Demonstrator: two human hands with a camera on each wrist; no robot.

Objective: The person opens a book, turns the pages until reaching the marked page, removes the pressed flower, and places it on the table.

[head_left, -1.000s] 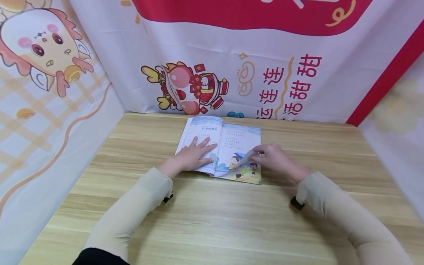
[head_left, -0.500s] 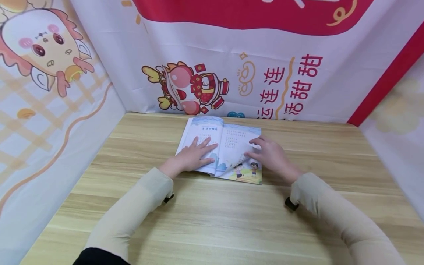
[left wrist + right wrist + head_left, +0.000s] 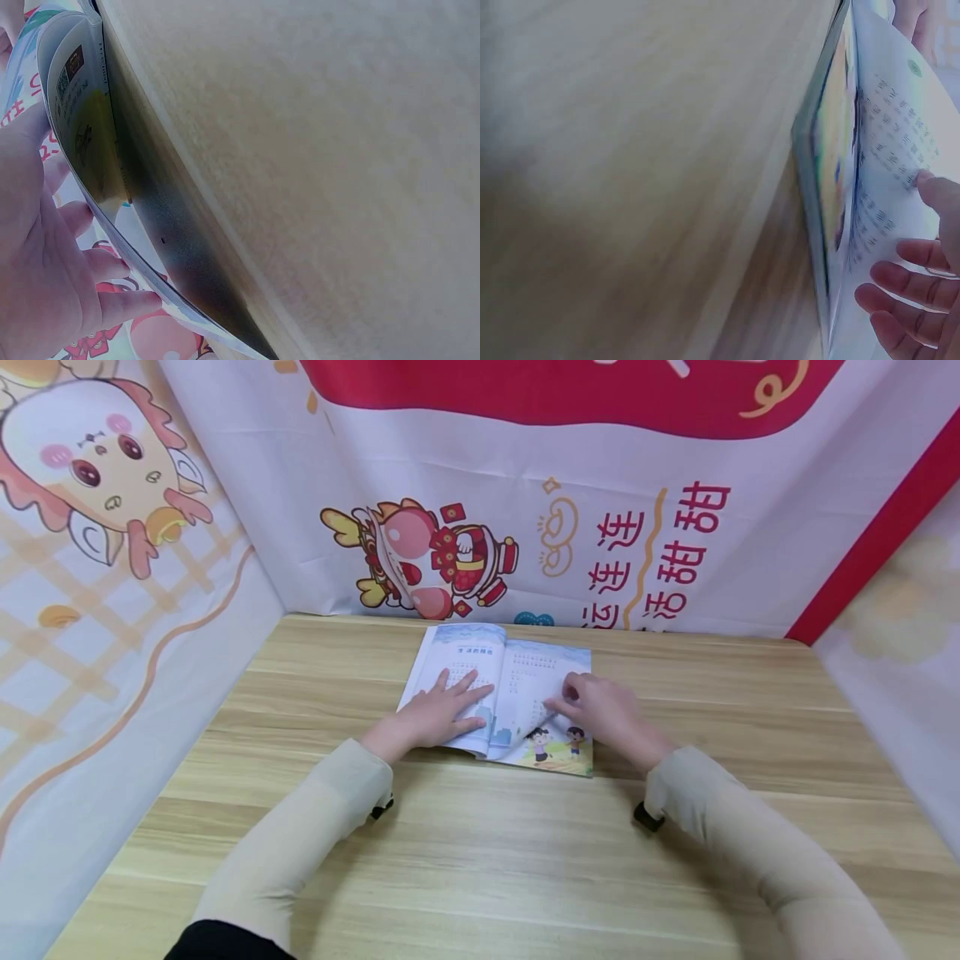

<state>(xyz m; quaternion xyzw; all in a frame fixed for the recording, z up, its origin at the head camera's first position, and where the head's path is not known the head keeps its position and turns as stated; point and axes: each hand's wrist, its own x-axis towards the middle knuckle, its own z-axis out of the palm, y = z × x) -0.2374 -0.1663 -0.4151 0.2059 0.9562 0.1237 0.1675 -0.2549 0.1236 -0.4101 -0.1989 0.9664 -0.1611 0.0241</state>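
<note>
An open book (image 3: 501, 693) is laid flat on the far middle of a wooden table (image 3: 480, 852), close to the back banner (image 3: 570, 510). Printed text is shown on both pages, and a coloured drawing of two children is seen at the bottom of the page beneath.

The right-hand page (image 3: 534, 693) is lifted at its lower corner and curled upward and toward the spine, so that the picture under it is uncovered. This page is gripped by the right hand (image 3: 600, 710): the fingers are curled over its upper face, with the thumb apparently beneath the raised edge, though the thumb's contact is not clearly shown. In the right wrist view the page (image 3: 896, 172) is seen arched above the book's stack, with the fingers (image 3: 904, 281) bent against it.

The left-hand page is pressed down by the left hand (image 3: 435, 714), whose fingers are spread straight and flat across the paper, nothing being clasped. In the left wrist view the book's near edge (image 3: 90, 135) is seen bowed beside the palm (image 3: 37, 255).

Both forearms are covered by cream sleeves (image 3: 300, 835). The table is enclosed on the left and right by printed cloth panels (image 3: 97, 577) with cartoon figures.
</note>
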